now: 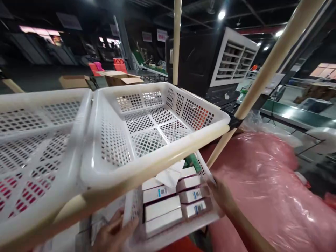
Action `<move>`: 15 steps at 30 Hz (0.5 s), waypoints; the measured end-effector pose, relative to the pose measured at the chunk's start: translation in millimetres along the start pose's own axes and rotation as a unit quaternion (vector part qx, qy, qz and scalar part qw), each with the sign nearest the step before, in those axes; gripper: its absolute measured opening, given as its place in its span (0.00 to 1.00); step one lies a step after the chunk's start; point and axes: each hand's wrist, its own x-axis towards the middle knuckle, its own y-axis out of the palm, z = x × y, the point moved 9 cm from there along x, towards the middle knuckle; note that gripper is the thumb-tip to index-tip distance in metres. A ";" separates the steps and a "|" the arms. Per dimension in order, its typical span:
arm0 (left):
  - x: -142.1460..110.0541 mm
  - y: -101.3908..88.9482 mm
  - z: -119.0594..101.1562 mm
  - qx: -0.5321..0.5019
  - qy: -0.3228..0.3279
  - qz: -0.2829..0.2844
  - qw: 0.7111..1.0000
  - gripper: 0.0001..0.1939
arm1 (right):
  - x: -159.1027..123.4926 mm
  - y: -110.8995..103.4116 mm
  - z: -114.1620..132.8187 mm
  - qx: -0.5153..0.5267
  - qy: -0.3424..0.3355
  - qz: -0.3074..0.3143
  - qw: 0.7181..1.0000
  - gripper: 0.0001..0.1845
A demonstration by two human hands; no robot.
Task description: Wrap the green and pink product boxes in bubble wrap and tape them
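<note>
A white plastic basket (189,227) filled with small white boxes (163,212) sits low in front of me, partly under the upper rack level. Some boxes carry printed labels, and a folded white paper (172,175) lies over the rear ones. Something green (193,161) shows at the basket's back. My left hand (115,229) is closed on the basket's left side, its thumb near the rim. On the opposite side, my right hand (222,196) grips the right rim, though its fingertips are partly hidden.
Above, an empty white basket (160,157) rests on the rack beside another white basket (84,140). A cream rack pole (273,66) rises at the right. Pink plastic-wrapped bundles (262,175) bulge near my right arm. Cardboard boxes (75,81) stand behind.
</note>
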 end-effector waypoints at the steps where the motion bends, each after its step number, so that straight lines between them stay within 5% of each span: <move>1: -10.6 3.4 5.8 -0.016 -0.005 -0.011 1.000 0.20 | -10.8 -5.6 -3.8 -0.006 0.000 -0.008 1.000 0.15; 5: -54.8 9.3 29.2 -0.069 -0.002 -0.059 0.996 0.24 | -47.9 -25.9 -24.2 -0.015 0.027 -0.020 0.999 0.19; 9: -103.7 27.6 59.6 -0.101 -0.075 -0.005 0.992 0.31 | -91.3 -36.1 -57.7 0.003 0.049 0.014 0.999 0.22; 12: -137.5 42.9 55.4 -0.067 -0.039 0.026 0.997 0.21 | -139.6 -42.0 -112.4 0.009 0.080 0.031 0.996 0.25; 15: -161.0 73.4 53.5 -0.016 -0.027 0.068 0.997 0.12 | -201.2 -63.4 -190.3 0.015 0.139 -0.032 0.990 0.28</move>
